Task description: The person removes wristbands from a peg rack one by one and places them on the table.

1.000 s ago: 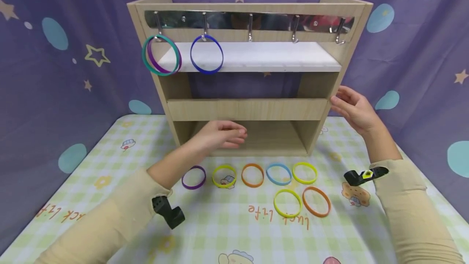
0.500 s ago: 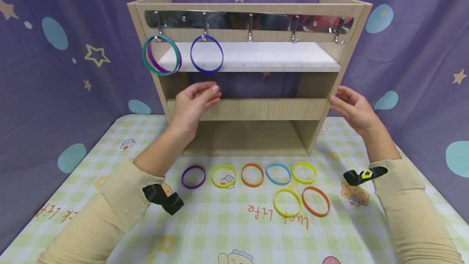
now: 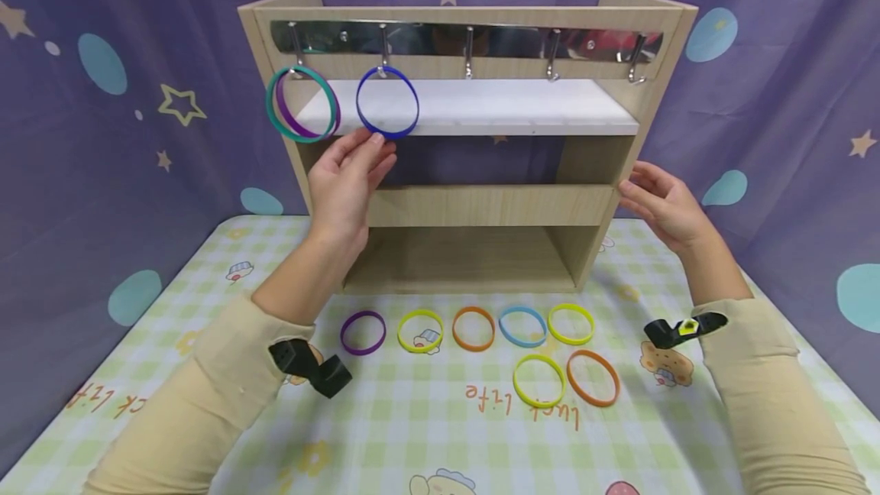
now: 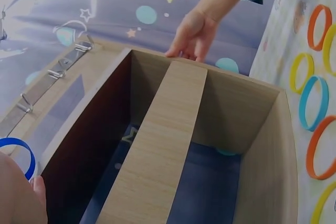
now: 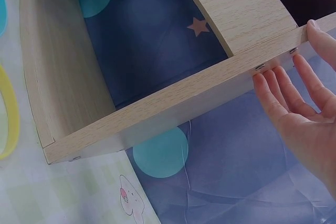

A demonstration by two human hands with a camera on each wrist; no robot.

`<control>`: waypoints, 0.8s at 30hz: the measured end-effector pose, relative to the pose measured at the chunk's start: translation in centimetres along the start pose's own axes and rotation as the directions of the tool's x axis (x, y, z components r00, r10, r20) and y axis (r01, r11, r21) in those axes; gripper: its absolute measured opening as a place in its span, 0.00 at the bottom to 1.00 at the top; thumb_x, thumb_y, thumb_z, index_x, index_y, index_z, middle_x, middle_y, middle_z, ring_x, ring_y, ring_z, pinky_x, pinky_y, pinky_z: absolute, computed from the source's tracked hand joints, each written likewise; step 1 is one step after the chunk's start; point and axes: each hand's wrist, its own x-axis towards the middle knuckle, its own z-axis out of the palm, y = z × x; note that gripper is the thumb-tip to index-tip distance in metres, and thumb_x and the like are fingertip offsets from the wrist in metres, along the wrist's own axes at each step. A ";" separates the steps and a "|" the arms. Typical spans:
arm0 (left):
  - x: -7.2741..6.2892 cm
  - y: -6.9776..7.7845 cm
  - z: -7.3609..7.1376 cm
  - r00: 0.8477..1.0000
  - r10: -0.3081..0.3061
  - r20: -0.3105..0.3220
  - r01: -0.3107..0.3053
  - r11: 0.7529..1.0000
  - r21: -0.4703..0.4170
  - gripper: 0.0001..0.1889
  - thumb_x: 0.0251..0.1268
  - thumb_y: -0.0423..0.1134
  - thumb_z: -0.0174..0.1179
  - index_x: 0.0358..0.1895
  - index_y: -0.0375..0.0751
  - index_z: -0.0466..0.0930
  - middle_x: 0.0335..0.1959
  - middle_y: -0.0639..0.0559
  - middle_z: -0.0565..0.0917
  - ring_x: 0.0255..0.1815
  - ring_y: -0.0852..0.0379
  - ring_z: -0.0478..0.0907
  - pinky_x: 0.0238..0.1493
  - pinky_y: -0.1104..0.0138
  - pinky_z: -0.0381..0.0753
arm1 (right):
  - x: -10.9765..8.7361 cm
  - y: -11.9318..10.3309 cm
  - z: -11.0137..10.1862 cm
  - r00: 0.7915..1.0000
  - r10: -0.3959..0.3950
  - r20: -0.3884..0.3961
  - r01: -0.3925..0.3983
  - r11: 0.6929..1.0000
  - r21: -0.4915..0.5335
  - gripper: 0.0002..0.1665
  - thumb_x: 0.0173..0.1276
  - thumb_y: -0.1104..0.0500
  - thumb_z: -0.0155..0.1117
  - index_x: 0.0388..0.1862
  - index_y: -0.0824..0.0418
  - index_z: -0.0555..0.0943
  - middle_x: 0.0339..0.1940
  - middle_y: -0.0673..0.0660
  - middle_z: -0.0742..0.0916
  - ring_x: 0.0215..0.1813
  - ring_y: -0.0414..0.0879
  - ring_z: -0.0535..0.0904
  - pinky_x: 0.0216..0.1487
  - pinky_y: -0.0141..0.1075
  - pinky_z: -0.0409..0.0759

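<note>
In the head view, my left hand (image 3: 347,182) reaches up to the blue silicone bracelet (image 3: 415,113) hanging on the second hook from the left. Thumb and fingertips are right at its lower edge; I cannot tell whether they pinch it. A teal bracelet (image 3: 270,114) and a purple bracelet (image 3: 283,109) hang together on the leftmost hook. My right hand (image 3: 663,205) rests against the right side of the wooden shelf unit (image 3: 461,206). The right wrist view shows its thumb at the front edge and its fairly straight fingers (image 5: 286,85) against the outer side panel.
On the checked tablecloth (image 3: 412,434) lie several bracelets: a purple one (image 3: 343,341), yellow, orange and light blue ones, and a front pair of yellow (image 3: 517,388) and orange (image 3: 615,384). Three bare hooks, including the middle hook (image 3: 470,59), are on the metal rail. A purple curtain (image 3: 137,174) stands behind.
My left hand has risen from in front of the shelf's lower opening, up and to the left, to the blue bracelet's bottom. The right hand stays at the side panel.
</note>
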 end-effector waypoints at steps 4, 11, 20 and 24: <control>0.0 0.1 0.1 1.000 -0.026 -0.004 0.026 0.999 -0.045 0.05 0.66 0.30 0.58 0.42 0.39 0.76 0.34 0.52 0.82 0.35 0.61 0.83 0.45 0.73 0.87 | 0.0 0.0 0.0 1.000 -0.003 0.001 0.003 1.000 0.004 0.17 0.70 0.69 0.55 0.52 0.53 0.78 0.43 0.47 0.83 0.45 0.36 0.80 0.46 0.23 0.83; 0.1 0.2 0.4 1.000 -0.020 0.002 0.020 0.990 -0.141 0.04 0.64 0.28 0.59 0.33 0.40 0.78 0.32 0.52 0.80 0.33 0.61 0.84 0.46 0.71 0.87 | 0.0 0.0 0.0 1.000 0.006 -0.003 -0.006 1.000 -0.006 0.17 0.70 0.69 0.55 0.52 0.53 0.78 0.44 0.47 0.83 0.46 0.36 0.80 0.47 0.23 0.83; -0.3 1.1 0.9 0.999 0.016 0.042 -0.004 0.965 -0.263 0.01 0.63 0.29 0.60 0.35 0.37 0.79 0.31 0.50 0.82 0.31 0.59 0.85 0.48 0.67 0.87 | 0.0 0.0 0.0 1.000 0.009 -0.002 -0.009 1.000 0.000 0.16 0.70 0.68 0.55 0.53 0.53 0.77 0.44 0.47 0.83 0.46 0.36 0.80 0.47 0.23 0.83; -0.5 1.3 0.8 0.995 0.036 0.093 -0.009 0.962 -0.272 0.02 0.64 0.31 0.60 0.34 0.39 0.80 0.29 0.52 0.84 0.30 0.60 0.85 0.47 0.68 0.88 | 0.0 0.0 0.0 1.000 0.003 0.002 -0.003 1.000 0.005 0.16 0.70 0.69 0.55 0.52 0.53 0.77 0.44 0.47 0.83 0.46 0.36 0.81 0.47 0.23 0.83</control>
